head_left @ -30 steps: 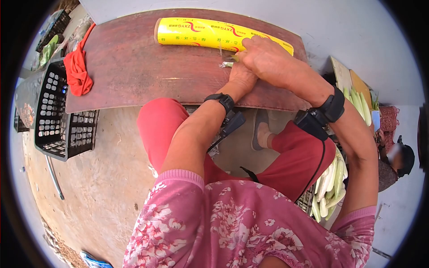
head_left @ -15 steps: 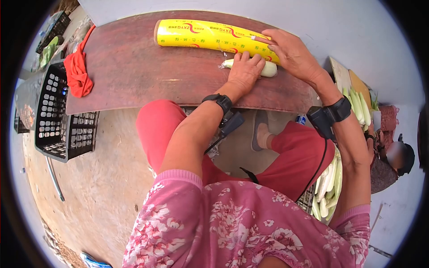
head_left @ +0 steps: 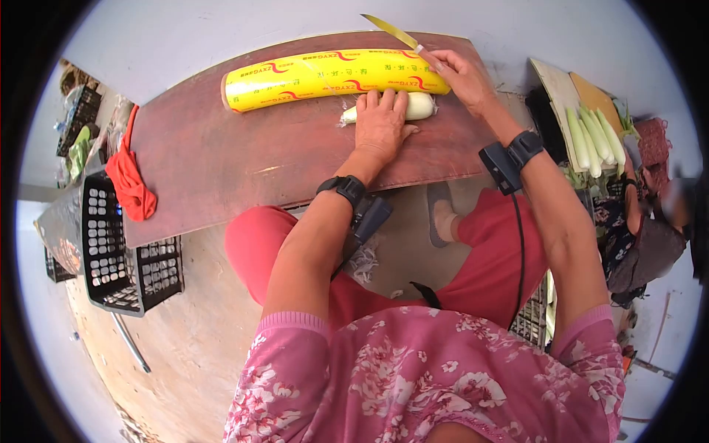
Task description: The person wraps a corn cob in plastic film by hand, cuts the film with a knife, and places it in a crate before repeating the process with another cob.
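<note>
On the reddish-brown table, a long, pale green vegetable lies in clear plastic film, with crinkled film at both ends. My left hand is closed over its middle from above and presses it to the tabletop. Just behind it lies a big yellow roll of cling film, printed in red and green. My right hand grips the handle of a knife near the roll's right end. Its blade points up and to the left, past the table's back edge.
A red cloth hangs over the table's left end, beside a black plastic crate. More pale vegetables are stacked at the right, with another person near them. A crate stands by my right leg.
The knife blade has swung into view, pointing up and left. My left hand still presses the wrapped vegetable. The whole view has shifted and turned.
</note>
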Motion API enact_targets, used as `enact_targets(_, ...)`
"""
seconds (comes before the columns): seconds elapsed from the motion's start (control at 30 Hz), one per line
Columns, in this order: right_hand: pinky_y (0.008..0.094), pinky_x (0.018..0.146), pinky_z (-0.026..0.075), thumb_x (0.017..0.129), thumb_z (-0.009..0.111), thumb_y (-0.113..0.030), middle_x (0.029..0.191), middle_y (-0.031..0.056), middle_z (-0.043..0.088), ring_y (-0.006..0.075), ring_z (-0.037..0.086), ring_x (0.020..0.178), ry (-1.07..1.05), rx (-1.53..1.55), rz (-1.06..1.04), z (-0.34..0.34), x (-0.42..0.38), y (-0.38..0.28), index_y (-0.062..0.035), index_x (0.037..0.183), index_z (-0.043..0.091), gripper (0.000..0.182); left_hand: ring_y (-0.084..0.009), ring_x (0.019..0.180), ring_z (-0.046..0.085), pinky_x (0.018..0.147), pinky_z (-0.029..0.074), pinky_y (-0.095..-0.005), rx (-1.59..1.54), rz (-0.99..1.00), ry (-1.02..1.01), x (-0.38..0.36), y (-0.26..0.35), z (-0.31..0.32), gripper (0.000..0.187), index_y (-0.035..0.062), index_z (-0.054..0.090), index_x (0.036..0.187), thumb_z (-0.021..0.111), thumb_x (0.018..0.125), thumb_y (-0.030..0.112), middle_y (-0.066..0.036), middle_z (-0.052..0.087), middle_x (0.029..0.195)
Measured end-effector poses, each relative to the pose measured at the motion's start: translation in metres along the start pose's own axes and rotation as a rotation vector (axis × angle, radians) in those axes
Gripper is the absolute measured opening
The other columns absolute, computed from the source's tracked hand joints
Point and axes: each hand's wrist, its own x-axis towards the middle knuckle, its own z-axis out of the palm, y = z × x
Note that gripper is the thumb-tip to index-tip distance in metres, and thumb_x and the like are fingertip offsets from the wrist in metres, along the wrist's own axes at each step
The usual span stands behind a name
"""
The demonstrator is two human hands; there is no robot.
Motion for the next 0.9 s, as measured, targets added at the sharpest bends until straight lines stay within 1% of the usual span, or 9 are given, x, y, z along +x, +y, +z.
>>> enact_targets(0.07,0.0253,0.092,0.042,0.098,0.053,-0.024,0.114,0.0012,0.061,0.0086,0.053,0.105,-0.012,0.058,0.06,-0.001,0.002,-0.004,-0.0042,0.126,0.056,0.035,-0.0258,0.103,0.049,0.092,0.036,-0.0413,0.041,0.006,-0.013,0.003,-0.002,0.001,0.067,0.0113,0.055,0.119,0.077,0.067,0.048,-0.005,0.057,0.108)
enact_targets(0.2,0.0249,0.084,0.041,0.098,0.053,-0.029,0.112,-0.0004,0.06,0.0075,0.051,0.104,-0.028,0.147,0.088,-0.005,0.002,-0.008,-0.0065,0.126,0.056,0.037,-0.025,0.102,0.05,0.089,0.037,-0.0402,0.067,-0.013,-0.073,0.008,-0.001,-0.001,0.066,0.0102,0.056,0.118,0.076,0.068,0.048,-0.004,0.057,0.107)
enact_targets(0.3,0.0242,0.08,0.039,0.098,0.053,-0.033,0.112,-0.001,0.059,0.0069,0.05,0.104,-0.061,0.14,0.07,-0.007,0.005,-0.002,-0.0081,0.127,0.056,0.038,-0.0283,0.104,0.051,0.09,0.038,-0.0422,0.034,-0.004,-0.083,0.011,-0.001,-0.001,0.065,0.0074,0.056,0.116,0.077,0.068,0.046,-0.007,0.059,0.108)
enact_targets(0.33,0.0254,0.086,0.04,0.098,0.054,-0.031,0.113,-0.0005,0.059,0.0081,0.051,0.106,-0.07,0.155,0.078,-0.007,0.007,0.0,-0.0085,0.128,0.055,0.038,-0.0283,0.104,0.051,0.09,0.038,-0.0422,0.054,0.005,-0.081,0.011,-0.002,-0.001,0.064,0.0077,0.057,0.117,0.077,0.069,0.045,-0.006,0.059,0.109)
enact_targets(0.43,0.027,0.092,0.044,0.096,0.056,-0.024,0.113,0.0053,0.061,0.0113,0.054,0.107,-0.024,0.249,0.076,-0.006,0.007,-0.001,-0.0039,0.126,0.056,0.036,-0.0283,0.104,0.051,0.09,0.039,-0.0426,0.038,0.024,-0.095,0.012,-0.004,-0.001,0.063,0.0087,0.058,0.118,0.077,0.07,0.045,-0.006,0.059,0.111)
enact_targets(0.57,0.0262,0.091,0.044,0.094,0.06,-0.027,0.11,0.0053,0.061,0.0109,0.055,0.104,0.006,0.318,0.076,-0.003,0.008,0.0,-0.0031,0.124,0.057,0.038,-0.0275,0.101,0.051,0.088,0.039,-0.0415,-0.004,0.06,-0.074,0.013,-0.008,-0.001,0.056,0.0114,0.061,0.112,0.079,0.068,0.039,-0.004,0.06,0.106)
enact_targets(0.73,0.0254,0.09,0.044,0.092,0.065,-0.031,0.108,0.005,0.062,0.0101,0.056,0.102,0.001,0.323,0.065,-0.003,0.01,0.002,-0.0025,0.122,0.059,0.042,-0.0278,0.101,0.052,0.088,0.04,-0.0417,-0.028,0.069,-0.091,0.015,-0.01,-0.002,0.057,0.0117,0.061,0.112,0.079,0.066,0.041,-0.004,0.061,0.105)
enact_targets(0.83,0.025,0.089,0.045,0.093,0.063,-0.027,0.108,0.0047,0.062,0.0098,0.056,0.102,-0.013,0.287,0.08,-0.003,0.01,-0.001,-0.0027,0.123,0.058,0.04,-0.0276,0.101,0.053,0.087,0.041,-0.0417,-0.055,0.069,-0.123,0.015,-0.01,-0.004,0.058,0.0119,0.062,0.111,0.079,0.066,0.043,-0.004,0.061,0.104)
enact_targets(0.9,0.0258,0.094,0.043,0.096,0.058,-0.027,0.113,0.0023,0.06,0.01,0.053,0.106,-0.076,0.287,0.034,-0.006,0.015,0.008,-0.005,0.126,0.056,0.037,-0.0273,0.1,0.053,0.086,0.041,-0.0417,-0.07,0.061,-0.177,0.015,-0.009,-0.006,0.057,0.0122,0.062,0.11,0.079,0.066,0.044,-0.004,0.062,0.104)
